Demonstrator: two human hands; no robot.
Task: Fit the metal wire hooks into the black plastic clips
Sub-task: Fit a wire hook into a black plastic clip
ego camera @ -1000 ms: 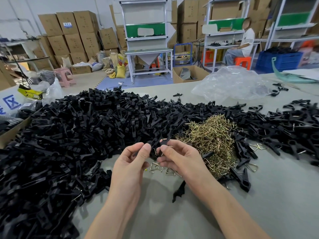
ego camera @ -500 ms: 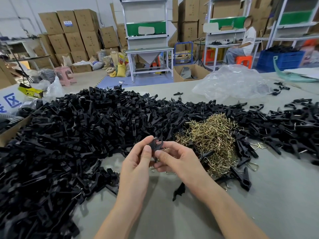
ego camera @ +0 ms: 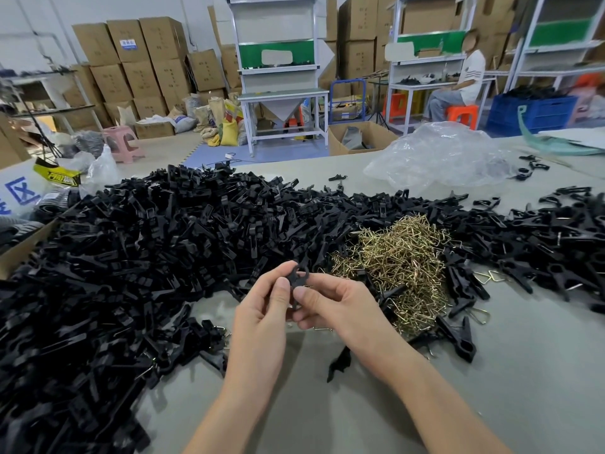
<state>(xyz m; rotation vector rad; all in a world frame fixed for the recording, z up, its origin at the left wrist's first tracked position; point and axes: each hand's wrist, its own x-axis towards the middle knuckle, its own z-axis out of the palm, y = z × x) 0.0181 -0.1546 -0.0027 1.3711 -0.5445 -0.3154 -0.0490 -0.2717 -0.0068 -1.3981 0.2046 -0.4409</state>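
We hold one black clip just left of the wire hook pile, above the grey surface. The left hand pinches it from one side and the right hand from the other, thumbs pressed on its body; whether a hook is already in it we cannot tell. For a clean fit, we judge the left fingers should steady the clip while the right seats the wire squarely, without twisting.
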